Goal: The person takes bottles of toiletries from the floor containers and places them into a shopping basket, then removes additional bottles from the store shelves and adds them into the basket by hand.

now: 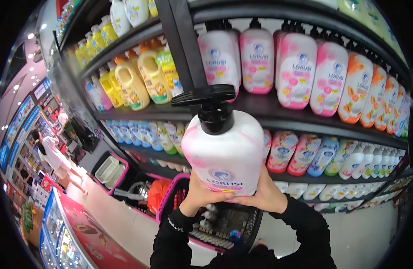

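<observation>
A large white and pink LORUSI pump bottle (224, 150) is held up in front of me, upright, its black pump head (215, 117) toward the camera. My left hand (201, 193) wraps the lower left side, thumb across the front below the label. On the opposite side my right hand (265, 196) grips the lower right, its thumb nearly meeting the left one. The fingers behind the bottle are hidden. Beyond it, similar pink LORUSI bottles (297, 71) stand in a row on the shelf, with orange ones (356, 87) to their right.
A black shelf unit (269, 105) with bottles on several levels fills the view ahead. Below my hands is a black basket (251, 222); another with a pink rim (164, 201) holds a red bag (157, 197). A person (54, 152) stands in the aisle left, beyond a red-sided display case (88, 228).
</observation>
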Demonstrator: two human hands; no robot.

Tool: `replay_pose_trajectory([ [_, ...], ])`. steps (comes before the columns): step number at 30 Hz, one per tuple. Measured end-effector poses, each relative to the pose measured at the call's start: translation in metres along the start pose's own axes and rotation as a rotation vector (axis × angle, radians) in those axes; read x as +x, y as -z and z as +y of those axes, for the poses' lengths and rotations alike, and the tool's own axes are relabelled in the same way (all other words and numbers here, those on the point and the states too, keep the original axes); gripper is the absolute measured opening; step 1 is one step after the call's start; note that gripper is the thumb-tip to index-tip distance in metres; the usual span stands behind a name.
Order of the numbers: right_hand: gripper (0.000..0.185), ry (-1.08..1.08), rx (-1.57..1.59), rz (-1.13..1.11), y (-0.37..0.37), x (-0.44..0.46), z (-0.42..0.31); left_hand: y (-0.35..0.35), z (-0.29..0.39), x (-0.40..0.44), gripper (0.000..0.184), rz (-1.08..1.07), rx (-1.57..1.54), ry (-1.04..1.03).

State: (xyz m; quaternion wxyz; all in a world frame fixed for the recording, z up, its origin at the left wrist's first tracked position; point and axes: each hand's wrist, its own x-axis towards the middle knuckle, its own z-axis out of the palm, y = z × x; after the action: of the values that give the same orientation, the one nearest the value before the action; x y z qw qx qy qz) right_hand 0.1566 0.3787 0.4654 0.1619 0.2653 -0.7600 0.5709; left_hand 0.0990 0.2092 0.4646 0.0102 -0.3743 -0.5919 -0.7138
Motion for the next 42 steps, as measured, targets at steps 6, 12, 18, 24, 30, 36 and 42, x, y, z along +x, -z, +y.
replay_pose_trajectory([
  [6, 0.078, -0.167, -0.180, -0.140, -0.033, -0.045, 0.014, 0.020, -0.023, -0.069, 0.084, -0.057, 0.182, 0.273],
  [12, 0.102, -0.518, 0.135, -0.211, -0.016, -0.100, 0.000, -0.011, -0.063, -0.143, 0.091, -0.006, -0.064, 0.252],
  [18, 0.099, -0.539, -0.038, -0.432, 0.012, -0.086, -0.066, -0.035, -0.055, -0.173, 0.069, -0.118, 0.150, 0.121],
  [24, 0.084, -0.626, -0.141, -0.378, -0.008, -0.140, -0.079, -0.063, -0.047, -0.214, 0.070, -0.258, 0.137, 0.212],
  [30, 0.083, -0.698, -0.271, -0.383, -0.025, -0.179, -0.098, -0.076, -0.051, -0.258, 0.073, -0.315, 0.220, 0.182],
  [36, 0.082, -0.677, -0.254, -0.478, -0.032, -0.176, -0.101, -0.073, -0.037, -0.273, 0.071, -0.256, 0.242, 0.223],
  [42, 0.084, -0.559, -0.226, -0.438, -0.044, -0.163, -0.087, -0.059, -0.045, -0.272, 0.070, -0.201, 0.326, 0.191],
])
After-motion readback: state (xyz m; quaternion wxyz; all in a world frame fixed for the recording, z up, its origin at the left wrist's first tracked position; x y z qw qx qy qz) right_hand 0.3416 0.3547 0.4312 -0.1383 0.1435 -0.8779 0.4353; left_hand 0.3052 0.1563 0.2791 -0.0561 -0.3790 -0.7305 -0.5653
